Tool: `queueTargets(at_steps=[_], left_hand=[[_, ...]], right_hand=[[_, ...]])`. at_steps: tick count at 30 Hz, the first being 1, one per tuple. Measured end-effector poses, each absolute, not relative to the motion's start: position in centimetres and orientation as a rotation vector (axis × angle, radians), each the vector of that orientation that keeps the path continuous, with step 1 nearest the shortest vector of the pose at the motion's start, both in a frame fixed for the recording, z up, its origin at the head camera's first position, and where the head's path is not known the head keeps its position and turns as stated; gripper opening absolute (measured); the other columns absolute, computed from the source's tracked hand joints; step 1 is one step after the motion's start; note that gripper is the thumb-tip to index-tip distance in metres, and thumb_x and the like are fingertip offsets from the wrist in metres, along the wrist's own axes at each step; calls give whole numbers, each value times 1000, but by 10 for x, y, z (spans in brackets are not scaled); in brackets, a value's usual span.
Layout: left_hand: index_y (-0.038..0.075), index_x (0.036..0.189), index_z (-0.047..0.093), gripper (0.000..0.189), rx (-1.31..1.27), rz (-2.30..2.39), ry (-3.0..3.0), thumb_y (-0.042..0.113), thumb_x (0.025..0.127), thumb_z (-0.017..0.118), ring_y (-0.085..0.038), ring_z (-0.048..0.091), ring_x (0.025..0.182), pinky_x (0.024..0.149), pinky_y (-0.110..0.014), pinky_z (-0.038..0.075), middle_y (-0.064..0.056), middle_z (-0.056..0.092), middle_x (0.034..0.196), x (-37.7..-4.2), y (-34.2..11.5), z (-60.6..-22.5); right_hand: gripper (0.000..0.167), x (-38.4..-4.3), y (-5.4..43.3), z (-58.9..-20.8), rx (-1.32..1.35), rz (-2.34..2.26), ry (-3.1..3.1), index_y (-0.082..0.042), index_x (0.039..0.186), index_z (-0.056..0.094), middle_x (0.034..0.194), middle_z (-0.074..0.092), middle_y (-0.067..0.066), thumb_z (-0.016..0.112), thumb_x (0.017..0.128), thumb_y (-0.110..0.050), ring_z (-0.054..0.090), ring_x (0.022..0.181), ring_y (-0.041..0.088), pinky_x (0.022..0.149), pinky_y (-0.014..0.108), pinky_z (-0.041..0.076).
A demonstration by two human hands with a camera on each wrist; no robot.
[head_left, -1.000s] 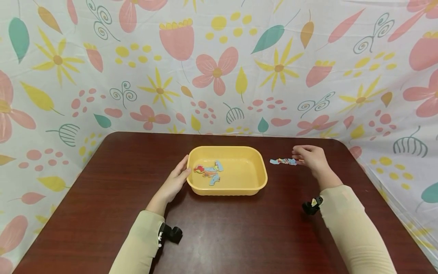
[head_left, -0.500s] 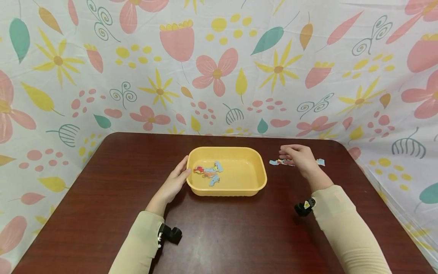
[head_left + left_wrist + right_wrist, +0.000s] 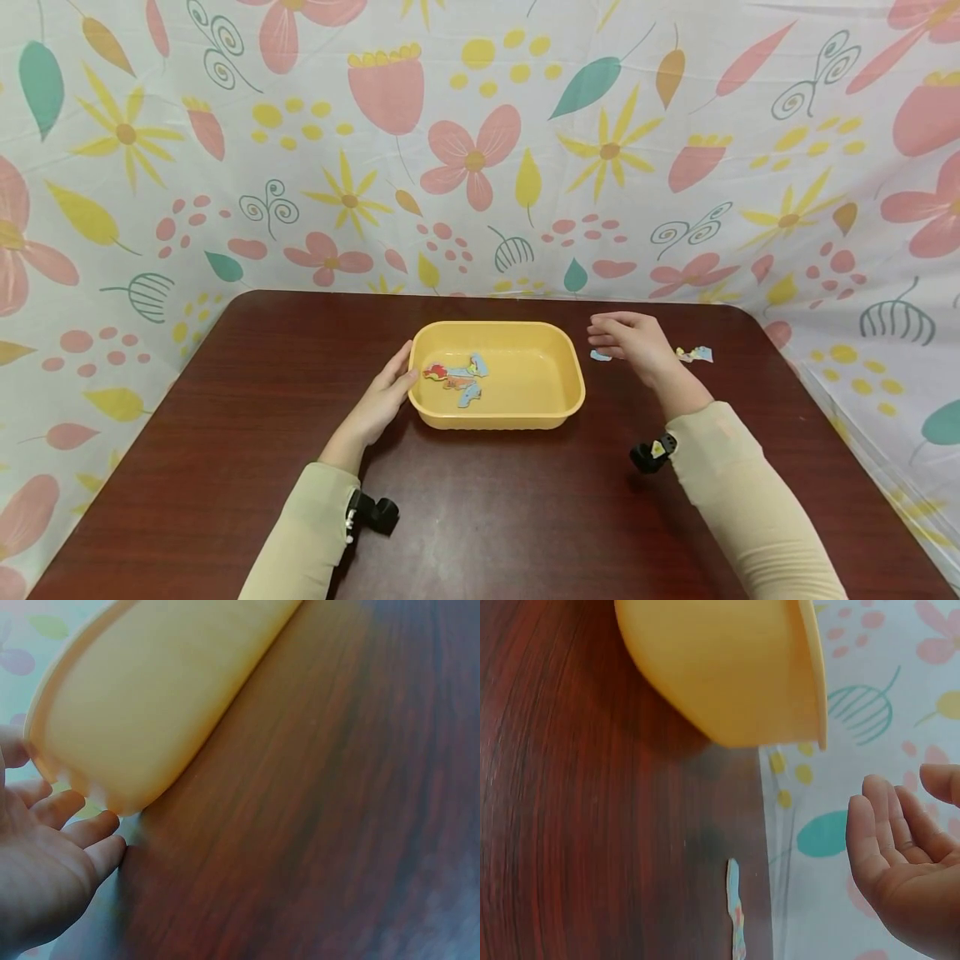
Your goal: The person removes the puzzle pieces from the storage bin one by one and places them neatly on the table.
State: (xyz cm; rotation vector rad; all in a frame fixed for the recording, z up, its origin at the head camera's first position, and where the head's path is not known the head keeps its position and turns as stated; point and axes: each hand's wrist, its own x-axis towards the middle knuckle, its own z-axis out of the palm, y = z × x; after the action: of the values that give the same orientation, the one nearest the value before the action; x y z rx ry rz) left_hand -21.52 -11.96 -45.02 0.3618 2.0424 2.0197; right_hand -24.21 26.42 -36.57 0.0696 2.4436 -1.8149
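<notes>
My left hand (image 3: 382, 400) grips the left end of a yellow plastic basin (image 3: 495, 422), thumb at the rim and fingers against the outer wall. Several flat, colourful pieces (image 3: 461, 381), resembling jigsaw pieces, lie at the basin's left side. To the basin's right, my right hand (image 3: 637, 346) hovers above a row of similar printed pieces (image 3: 697, 354), covering its middle. In the right wrist view, the fingers (image 3: 889, 825) are loosely bent, the thumb stands apart, and nothing is held. A thin strip of pieces (image 3: 736, 911) lies on the table there.
The dark brown wooden table (image 3: 480, 517) has rounded far corners. A white cloth with a floral print (image 3: 480, 225) hangs behind it and along both sides. Black wrist cameras (image 3: 375, 511) are strapped to both sleeves.
My right hand has moved left along the row, uncovering pieces at the right end and covering the middle. The left hand and the basin have stayed in place.
</notes>
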Motion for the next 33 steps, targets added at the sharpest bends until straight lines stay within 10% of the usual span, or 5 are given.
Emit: queueTargets(at_steps=[33], left_hand=[[15, 154, 8, 57, 374, 2049, 2026, 14, 103, 35, -25, 19, 144, 116, -42, 23, -9, 11, 159, -216, -120, -451]], right_hand=[[43, -247, 174, -381, -108, -1750, 2316, 9, 124, 56, 118, 62, 26, 59, 93, -21, 69, 87, 14, 83, 36, 57]])
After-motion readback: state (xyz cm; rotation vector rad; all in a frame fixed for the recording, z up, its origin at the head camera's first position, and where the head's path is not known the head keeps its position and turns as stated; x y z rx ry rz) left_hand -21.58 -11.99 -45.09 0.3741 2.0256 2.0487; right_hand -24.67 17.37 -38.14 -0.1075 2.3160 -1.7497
